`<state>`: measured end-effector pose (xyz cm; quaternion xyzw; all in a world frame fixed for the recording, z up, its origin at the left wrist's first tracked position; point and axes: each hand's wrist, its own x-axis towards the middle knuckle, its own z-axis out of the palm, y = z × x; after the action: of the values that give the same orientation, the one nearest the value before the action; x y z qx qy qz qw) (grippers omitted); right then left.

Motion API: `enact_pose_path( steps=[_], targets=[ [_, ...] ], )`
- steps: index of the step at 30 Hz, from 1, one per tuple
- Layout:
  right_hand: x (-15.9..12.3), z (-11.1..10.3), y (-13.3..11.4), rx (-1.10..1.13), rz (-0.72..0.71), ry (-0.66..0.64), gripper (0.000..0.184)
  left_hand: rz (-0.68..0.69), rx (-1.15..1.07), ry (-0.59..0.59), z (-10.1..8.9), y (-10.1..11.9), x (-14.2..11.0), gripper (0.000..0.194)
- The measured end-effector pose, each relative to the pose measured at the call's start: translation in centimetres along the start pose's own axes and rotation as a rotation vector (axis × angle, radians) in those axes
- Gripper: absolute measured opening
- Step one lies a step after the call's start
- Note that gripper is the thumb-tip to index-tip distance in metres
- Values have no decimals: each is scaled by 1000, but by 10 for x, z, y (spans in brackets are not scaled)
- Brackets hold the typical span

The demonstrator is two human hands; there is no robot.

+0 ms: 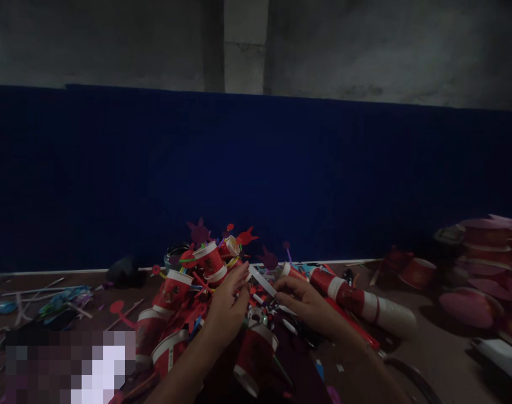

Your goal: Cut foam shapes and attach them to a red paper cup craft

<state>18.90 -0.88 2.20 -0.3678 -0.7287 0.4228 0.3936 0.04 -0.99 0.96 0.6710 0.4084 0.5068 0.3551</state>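
A white strip (262,280) is pinched between the left hand (226,306) and the right hand (302,300), both grips clamped on it, just above the heap of red paper cups (176,297) on the table (428,359). The strip seems to be at the fitting stage; steady, fine finger placement is judged necessary next.

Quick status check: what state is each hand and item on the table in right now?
Left hand: fingers pinching one end of the white strip.
Right hand: fingers gripping the strip's other end.
White strip: held taut between both hands.
Red cup pile: jumbled, cups tipped.
Cup stack: lying on its side.
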Motion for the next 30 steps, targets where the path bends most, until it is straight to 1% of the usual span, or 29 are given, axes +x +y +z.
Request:
enact_pose_path(
  steps=[3, 5, 7, 10, 14, 16, 18, 20, 22, 25, 28, 30],
  targets=[
    [0, 2, -2, -68, -9, -31, 11, 66, 66, 31, 0, 1, -1, 38],
    [-1, 4, -2, -133, -16, -24, 12, 87, 120, 29, 0, 4, -3, 35],
    [-1, 5, -2, -171, -21, -14, 11, 79, 77, 26, 0, 5, -3, 37],
    [-1, 5, -3, -150, -18, -29, 11, 59, -36, 51, 0, 3, -3, 43],
    [-2, 5, -1, -72, -69, -97, 21, 55, -60, 51, -1, -3, 0, 48],
    [-2, 6, 0, -55, -80, -127, 24, 57, -43, 45, -2, -4, 1, 44],
    [-2, 7, 1, -72, -64, -138, 26, 76, -6, 57, -2, -2, 0, 36],
    [-3, 8, 3, -104, -47, -124, 29, 120, 34, 75, -2, 0, -1, 29],
    [-3, 9, 4, -126, -32, -114, 34, 177, 36, 84, -1, 3, -2, 28],
    [-4, 9, 3, -126, -26, -125, 40, 210, -95, 87, 1, 5, -4, 35],
    [-3, 9, -1, -113, -62, -120, 38, 182, -231, 89, 2, 7, -5, 38],
    [-2, 8, -4, -103, -97, -128, 35, 172, -238, 82, 1, 8, -5, 36]
  ],
)
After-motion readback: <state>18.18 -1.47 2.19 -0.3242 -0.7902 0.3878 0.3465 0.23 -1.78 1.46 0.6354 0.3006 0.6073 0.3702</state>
